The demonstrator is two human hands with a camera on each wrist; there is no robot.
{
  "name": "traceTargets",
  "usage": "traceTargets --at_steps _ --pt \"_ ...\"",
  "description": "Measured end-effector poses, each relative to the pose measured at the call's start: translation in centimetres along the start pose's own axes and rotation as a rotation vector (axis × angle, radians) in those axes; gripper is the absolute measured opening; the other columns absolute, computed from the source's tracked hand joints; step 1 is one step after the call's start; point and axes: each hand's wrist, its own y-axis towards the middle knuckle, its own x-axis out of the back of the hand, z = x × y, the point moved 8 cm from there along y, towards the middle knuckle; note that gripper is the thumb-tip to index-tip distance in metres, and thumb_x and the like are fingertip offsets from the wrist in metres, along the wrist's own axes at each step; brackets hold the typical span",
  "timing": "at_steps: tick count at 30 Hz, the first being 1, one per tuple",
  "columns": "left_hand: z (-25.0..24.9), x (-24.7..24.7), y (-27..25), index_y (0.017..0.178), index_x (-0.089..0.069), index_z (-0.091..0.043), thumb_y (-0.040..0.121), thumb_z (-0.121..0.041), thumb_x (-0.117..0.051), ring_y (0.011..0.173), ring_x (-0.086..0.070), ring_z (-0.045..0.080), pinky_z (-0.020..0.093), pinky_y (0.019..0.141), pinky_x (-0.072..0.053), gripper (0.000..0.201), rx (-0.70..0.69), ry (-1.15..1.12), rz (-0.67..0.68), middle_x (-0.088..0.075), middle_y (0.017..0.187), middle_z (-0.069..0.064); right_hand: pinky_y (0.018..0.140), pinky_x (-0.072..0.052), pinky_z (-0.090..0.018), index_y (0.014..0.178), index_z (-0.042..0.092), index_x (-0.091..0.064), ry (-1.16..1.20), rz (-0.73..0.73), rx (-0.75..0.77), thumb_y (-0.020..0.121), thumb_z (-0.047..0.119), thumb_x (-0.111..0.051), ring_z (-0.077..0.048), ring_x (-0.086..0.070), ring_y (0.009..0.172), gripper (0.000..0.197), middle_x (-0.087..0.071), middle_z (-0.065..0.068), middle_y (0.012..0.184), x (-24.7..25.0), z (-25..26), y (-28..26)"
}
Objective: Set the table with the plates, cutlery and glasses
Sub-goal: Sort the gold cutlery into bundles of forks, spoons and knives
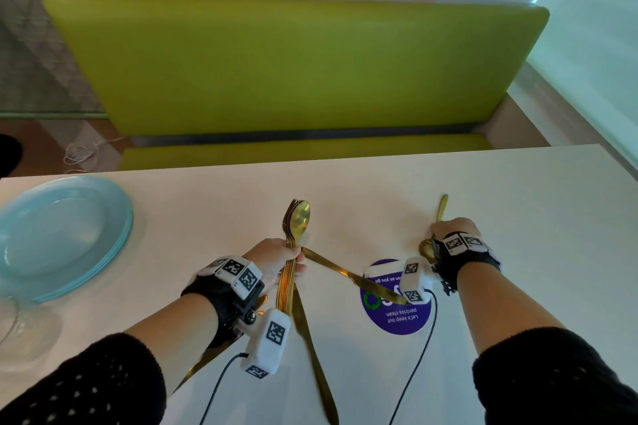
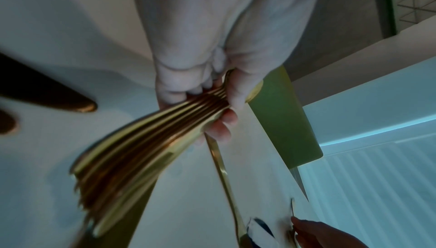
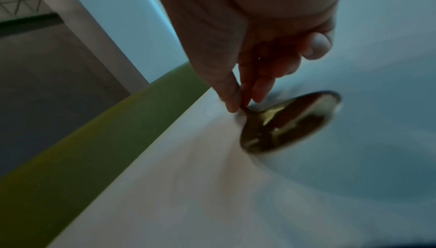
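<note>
Gripping a fanned bundle of gold cutlery (image 1: 288,262) in the left hand (image 1: 274,257), the person pinches a gold spoon (image 3: 288,121) between right hand (image 1: 452,231) fingers (image 3: 232,99) at the white bench (image 1: 518,217).

The glass (image 1: 13,328) is cut off at the head view's left edge.

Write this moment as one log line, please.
left hand: grips cutlery bundle | right hand: pinches spoon on table
</note>
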Motion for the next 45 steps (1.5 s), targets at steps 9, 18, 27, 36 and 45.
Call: traceTargets --at_steps 9,18,27,36,45 --pt "-1.2 -1.1 0.3 0.077 -0.053 -0.003 0.095 -0.001 -0.045 0.057 -0.061 0.016 0.029 0.061 -0.048 0.019 -0.023 0.062 -0.007 -0.057 0.076 0.011 0.068 -0.05 -0.026 0.088 0.011 -0.068 -0.254 0.017 0.422 0.089 0.033 -0.06 -0.02 -0.062 0.081 0.024 -0.069 -0.007 0.09 -1.9 7.8 -5.1" --pt "-2.0 1.0 -0.4 0.08 -0.051 0.0 0.094 0.004 -0.044 0.067 -0.056 0.022 0.034 0.067 -0.047 0.016 -0.099 0.069 -0.063 -0.056 0.076 0.012 0.092 -0.039 -0.034 0.111 0.018 -0.064 -1.112 -0.102 1.09 0.096 0.021 -0.047 -0.021 -0.051 0.109 0.023 -0.064 -0.002 0.11 -4.9 12.2 -15.3" --pt "-0.9 2.9 -3.9 0.082 -0.054 -0.007 0.089 0.011 -0.048 0.048 -0.067 0.005 0.024 0.068 -0.053 0.02 -0.157 0.232 0.049 -0.063 0.08 0.01 0.082 -0.035 -0.033 0.105 0.026 -0.069 -1.237 -0.082 1.424 0.095 0.025 -0.048 -0.022 -0.045 0.108 0.023 -0.058 0.001 0.105 -10.7 13.7 -25.2" --pt "2.0 5.3 -10.0 0.084 -0.058 -0.004 0.084 0.01 -0.057 0.049 -0.066 0.004 0.016 0.054 -0.051 0.014 -0.196 0.364 0.203 -0.064 0.073 0.007 0.084 -0.038 -0.032 0.096 0.021 -0.072 -1.193 -0.075 1.49 0.091 0.031 -0.053 -0.021 -0.048 0.103 0.022 -0.062 0.003 0.101 -15.0 13.9 -32.6" --pt "5.8 8.6 -13.6 0.078 -0.053 -0.002 0.085 0.016 -0.05 0.062 -0.06 0.014 0.012 0.045 -0.05 0.02 -0.197 0.265 0.245 -0.057 0.074 0.011 0.06 -0.042 -0.024 0.052 0.032 -0.07 -1.144 -0.191 1.431 0.054 0.045 -0.083 -0.011 -0.056 0.068 0.018 -0.058 0.015 0.058 -17.9 12.1 -37.1"
